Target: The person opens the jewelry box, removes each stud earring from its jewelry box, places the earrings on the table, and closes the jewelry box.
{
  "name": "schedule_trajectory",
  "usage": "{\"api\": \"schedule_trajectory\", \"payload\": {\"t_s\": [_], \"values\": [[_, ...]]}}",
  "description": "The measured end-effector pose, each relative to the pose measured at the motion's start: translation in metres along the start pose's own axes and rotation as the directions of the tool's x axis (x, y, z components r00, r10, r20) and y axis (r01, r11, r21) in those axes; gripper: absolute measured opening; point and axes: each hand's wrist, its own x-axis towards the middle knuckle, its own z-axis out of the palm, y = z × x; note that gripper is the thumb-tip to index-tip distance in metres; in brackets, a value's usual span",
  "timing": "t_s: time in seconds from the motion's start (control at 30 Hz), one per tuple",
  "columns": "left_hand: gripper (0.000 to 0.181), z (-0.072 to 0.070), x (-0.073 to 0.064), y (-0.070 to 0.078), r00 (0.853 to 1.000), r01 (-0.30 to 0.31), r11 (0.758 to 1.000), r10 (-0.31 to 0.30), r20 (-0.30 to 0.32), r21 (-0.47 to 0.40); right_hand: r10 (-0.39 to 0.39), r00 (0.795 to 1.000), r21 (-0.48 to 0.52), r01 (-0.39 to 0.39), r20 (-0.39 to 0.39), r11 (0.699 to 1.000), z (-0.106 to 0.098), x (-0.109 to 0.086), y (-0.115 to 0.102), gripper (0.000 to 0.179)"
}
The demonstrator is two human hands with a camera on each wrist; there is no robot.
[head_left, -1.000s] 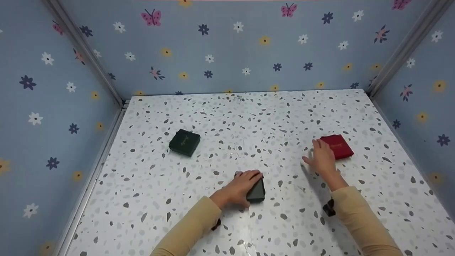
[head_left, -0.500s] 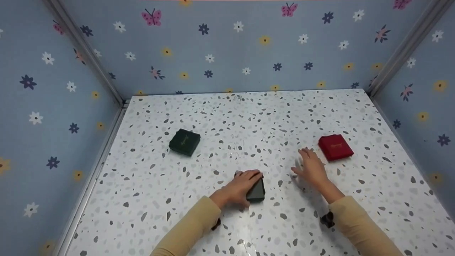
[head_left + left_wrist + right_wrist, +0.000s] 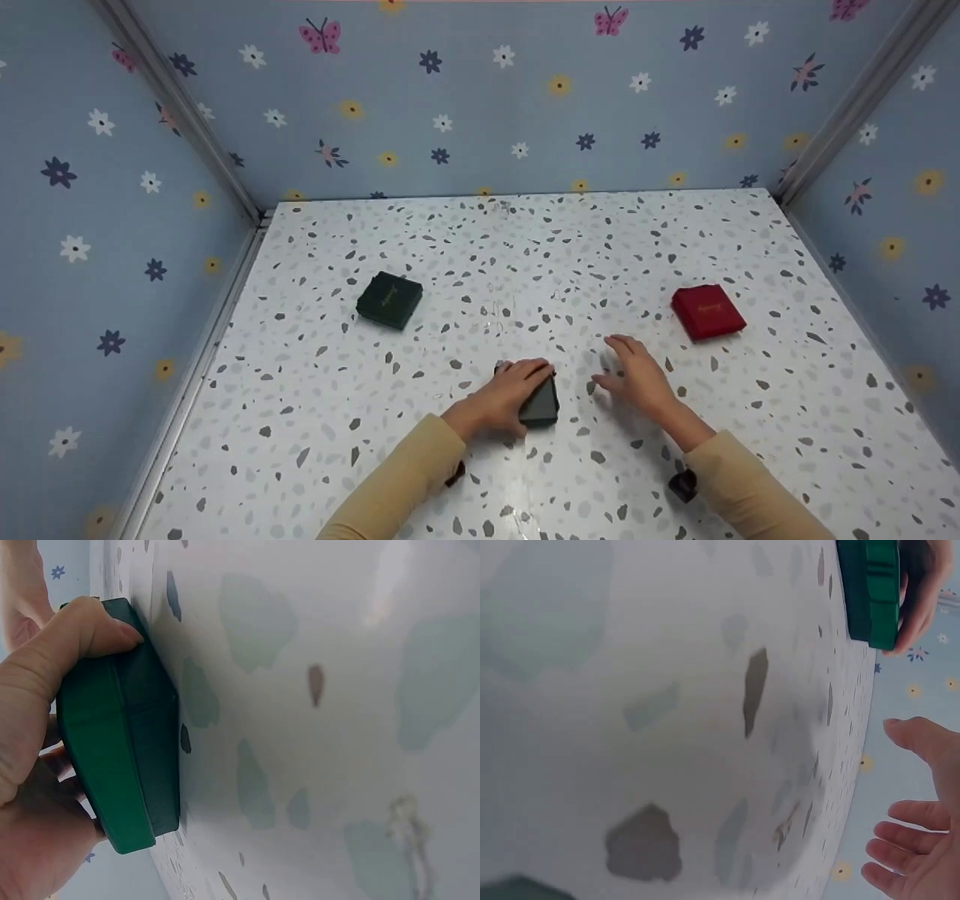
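Note:
A small grey-green jewelry box (image 3: 541, 409) sits on the speckled table in the head view. My left hand (image 3: 504, 397) grips it from above, the thumb at its near side and the fingers over its far edge. Close up in the left wrist view, the box (image 3: 112, 742) looks bright green with a lid seam, and part of its top is behind the hand. My right hand (image 3: 637, 381), fingers spread and holding nothing, is just right of that box. The right wrist view shows the same hand (image 3: 922, 825) apart from the box (image 3: 877, 596).
A red jewelry box (image 3: 709, 311) with gold script lies at the right, beyond my right hand. Another dark green one (image 3: 390, 301), also gold-lettered, lies at the left. Blue flower-patterned walls (image 3: 480, 97) enclose the table (image 3: 480, 247) at the back and both sides.
My right hand has moved away from the red jewelry box, left and toward me, nearing the grey-green one. My left hand and all the boxes have stayed put.

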Motion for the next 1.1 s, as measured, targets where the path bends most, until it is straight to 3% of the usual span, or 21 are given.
{"api": "schedule_trajectory", "payload": {"t_s": [0.3,0.57,0.8,1.1], "values": [[0.108,0.0,-0.001,0.0,1.0,0.013,1.0,-0.013,0.004,-0.028,-0.058,0.998,0.098,0.055,0.035,0.994,0.01,-0.007,-0.012,0.062],[0.107,0.0,-0.001,0.0,1.0,0.011,1.0,-0.011,0.005,-0.006,-0.102,0.988,0.17,0.082,0.114,0.982,0.017,-0.012,-0.019,0.066],[0.107,0.0,0.0,-0.001,1.0,0.007,1.0,-0.008,0.007,0.002,-0.188,0.97,0.25,0.146,0.152,0.957,0.024,-0.013,-0.021,0.067],[0.107,-0.001,-0.001,0.0,1.0,0.017,1.0,-0.016,0.012,-0.014,-0.22,0.958,0.355,0.144,0.186,0.924,0.031,-0.012,-0.022,0.07]]}}
